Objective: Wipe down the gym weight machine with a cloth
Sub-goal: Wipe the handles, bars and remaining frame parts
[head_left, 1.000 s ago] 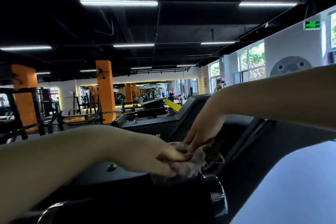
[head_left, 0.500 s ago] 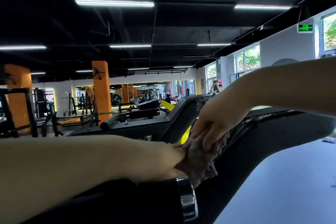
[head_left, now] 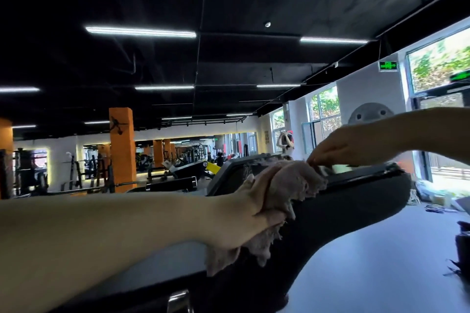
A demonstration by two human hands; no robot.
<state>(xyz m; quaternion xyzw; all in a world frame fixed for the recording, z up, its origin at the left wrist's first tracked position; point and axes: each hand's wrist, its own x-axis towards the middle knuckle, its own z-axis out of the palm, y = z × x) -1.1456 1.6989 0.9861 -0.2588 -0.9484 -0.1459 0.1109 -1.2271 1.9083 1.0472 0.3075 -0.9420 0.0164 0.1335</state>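
Note:
A pale pink fluffy cloth (head_left: 292,180) lies bunched over the top edge of a black padded arm of the weight machine (head_left: 351,201). My left hand (head_left: 251,213) grips the cloth from the left, fingers curled round its lower part, with loose cloth hanging below the hand. My right hand (head_left: 348,147) reaches in from the right and pinches the cloth's right end with its fingertips, just above the pad's top edge. A chrome collar (head_left: 178,301) of the machine shows at the bottom.
A grey floor (head_left: 381,262) spreads out to the right below the pad. Behind it stand other black gym machines (head_left: 178,180), orange pillars (head_left: 122,147) and racks (head_left: 25,173). Windows (head_left: 437,63) line the right wall, and a person (head_left: 286,142) stands far off.
Both hands with the cloth have slid up and to the right along the black pad. My right hand has shifted from on top of the cloth to its right end.

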